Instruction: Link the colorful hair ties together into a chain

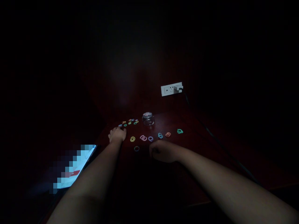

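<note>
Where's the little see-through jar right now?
In the head view, the jar stands near the middle on the table, behind the pink rings, right of the scattered rings and below and left of the wall socket.

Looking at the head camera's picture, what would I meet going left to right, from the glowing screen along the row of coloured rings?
Glowing screen, left hand, yellow rings, pink rings, purple rings, blue rings, orange rings, green rings.

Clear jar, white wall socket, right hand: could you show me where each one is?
Clear jar [148, 120]: head view, on its body.
White wall socket [171, 89]: head view, on its faceplate.
Right hand [163, 151]: head view, middle of the hand.
</note>
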`<action>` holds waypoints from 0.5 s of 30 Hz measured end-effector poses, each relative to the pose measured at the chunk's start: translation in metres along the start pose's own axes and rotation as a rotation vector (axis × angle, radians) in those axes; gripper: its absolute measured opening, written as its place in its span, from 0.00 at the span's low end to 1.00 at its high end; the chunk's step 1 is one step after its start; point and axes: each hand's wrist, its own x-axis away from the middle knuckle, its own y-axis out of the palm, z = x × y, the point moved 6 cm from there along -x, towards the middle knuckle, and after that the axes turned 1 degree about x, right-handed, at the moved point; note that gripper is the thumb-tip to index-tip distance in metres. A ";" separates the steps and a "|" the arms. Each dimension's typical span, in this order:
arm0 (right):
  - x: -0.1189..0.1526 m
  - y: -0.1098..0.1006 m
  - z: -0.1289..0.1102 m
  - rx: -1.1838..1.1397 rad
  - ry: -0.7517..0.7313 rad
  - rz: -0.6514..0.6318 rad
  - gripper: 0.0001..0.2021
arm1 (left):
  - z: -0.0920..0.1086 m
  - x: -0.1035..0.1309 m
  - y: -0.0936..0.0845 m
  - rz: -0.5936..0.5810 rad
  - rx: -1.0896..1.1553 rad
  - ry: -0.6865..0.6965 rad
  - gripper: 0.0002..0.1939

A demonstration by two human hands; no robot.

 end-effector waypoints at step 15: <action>-0.003 -0.007 0.004 0.021 0.013 0.035 0.07 | -0.021 0.010 -0.011 0.096 0.286 -0.024 0.11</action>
